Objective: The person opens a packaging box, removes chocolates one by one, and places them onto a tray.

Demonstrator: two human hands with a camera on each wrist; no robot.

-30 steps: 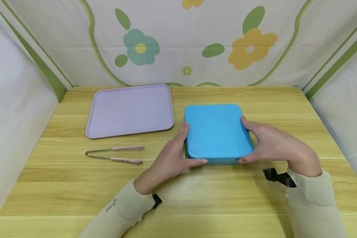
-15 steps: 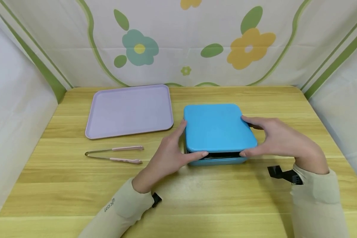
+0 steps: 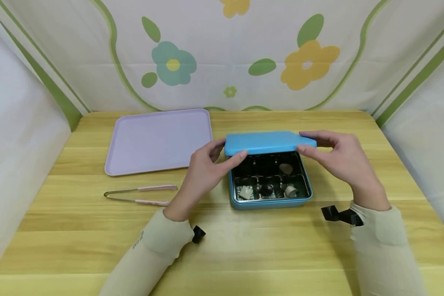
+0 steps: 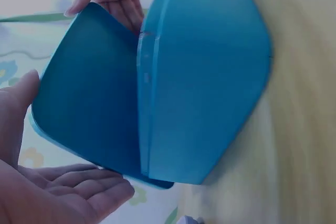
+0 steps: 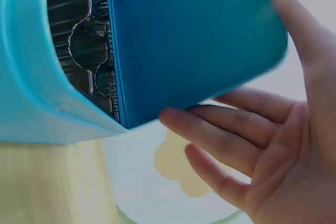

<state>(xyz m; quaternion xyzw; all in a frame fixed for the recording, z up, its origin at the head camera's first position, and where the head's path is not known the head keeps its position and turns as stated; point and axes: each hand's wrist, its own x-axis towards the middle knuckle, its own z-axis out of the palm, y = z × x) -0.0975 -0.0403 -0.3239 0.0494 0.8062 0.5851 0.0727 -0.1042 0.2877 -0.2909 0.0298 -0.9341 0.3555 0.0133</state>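
Note:
A blue tin box [image 3: 270,204] stands right of centre on the table. Its blue lid [image 3: 262,144] is tilted up at the front and still meets the box at the rear. My left hand [image 3: 207,170] holds the lid's left front corner, thumb on the front edge. My right hand [image 3: 340,158] holds the right front corner the same way. Inside is a dark compartment tray [image 5: 79,35]. It has a pale squarish piece [image 3: 246,192], a dark round piece [image 3: 267,189] and a small pale piece [image 3: 290,190] in its front row; another piece [image 3: 285,168] lies behind. The rear compartments are partly shadowed.
A lilac tray [image 3: 159,142] lies at the back left, beside my left hand. Tongs with pink handles [image 3: 155,188] rest in front of it, one tip close to the left wrist. A flowered curtain [image 3: 214,53] hangs behind the wooden table [image 3: 266,255].
Both hands have raised the lid's front edge and tipped it backward, from closed to well up. The compartment tray and its pieces have come into sight. The tray and tongs stay put.

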